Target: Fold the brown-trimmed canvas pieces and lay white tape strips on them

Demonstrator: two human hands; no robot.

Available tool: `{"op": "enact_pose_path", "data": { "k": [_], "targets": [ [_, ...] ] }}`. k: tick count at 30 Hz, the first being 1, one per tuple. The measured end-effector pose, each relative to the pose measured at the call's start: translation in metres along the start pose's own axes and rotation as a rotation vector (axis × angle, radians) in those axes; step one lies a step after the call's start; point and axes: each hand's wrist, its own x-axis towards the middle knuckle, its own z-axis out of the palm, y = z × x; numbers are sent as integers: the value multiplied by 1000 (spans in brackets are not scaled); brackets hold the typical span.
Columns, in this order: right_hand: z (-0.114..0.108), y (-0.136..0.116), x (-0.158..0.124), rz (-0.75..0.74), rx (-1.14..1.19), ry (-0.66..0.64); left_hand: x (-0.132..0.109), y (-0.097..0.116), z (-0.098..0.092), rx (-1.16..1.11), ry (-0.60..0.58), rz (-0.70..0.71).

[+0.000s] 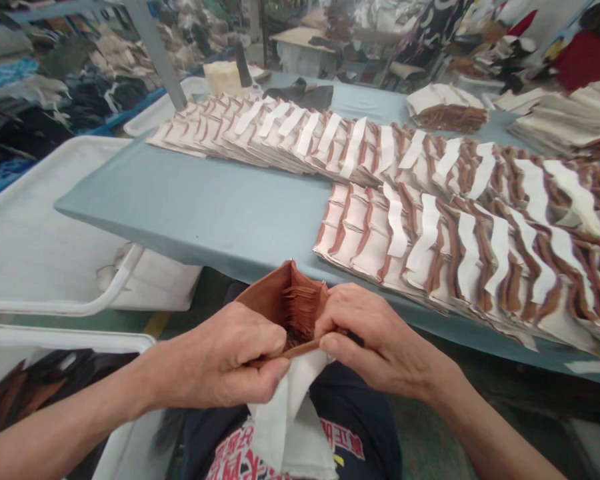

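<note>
Over my lap, a brown leather-like piece [266, 291] is folded into an open pouch shape, with ribbed pleats showing inside. My left hand [240, 357] pinches its near left edge between thumb and curled fingers. Closed on the near right edge is my right hand [377, 337], its thumb pressing the rim and its fingers bent over the side. From the near edge hangs a white cloth strip [285, 417], draped down over my printed apron [230, 460]. The underside of the brown piece is hidden by my hands.
A blue-covered table [180, 200] lies ahead. On it are two long overlapping rows of brown-and-cream pieces [355, 230] with white strips on top. White plastic bins [55, 220] stand at the left. Stacked pieces [445, 110] lie at the back right.
</note>
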Motion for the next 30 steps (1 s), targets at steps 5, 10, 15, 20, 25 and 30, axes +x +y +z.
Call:
{"op": "enact_pose_path", "data": {
  "k": [5,10,15,20,25,30],
  "targets": [
    [11,25,-5,19,15,61,-16,-6,3,-134,51,-105],
    [13,24,-12,70,3,76,-29,-16,-1,43,88,-39],
    [-11,-3,-8,88,89,28,-27,-35,-21,270,191,82],
    [-41,-25,12,99,113,-28,4,-24,-34,156,125,65],
    [-49,-22,21,271,281,-66,37,1,-23,13,138,149],
    [-43,-17,13,385,332,-60,49,0,-16,61,151,217]
  ]
}}
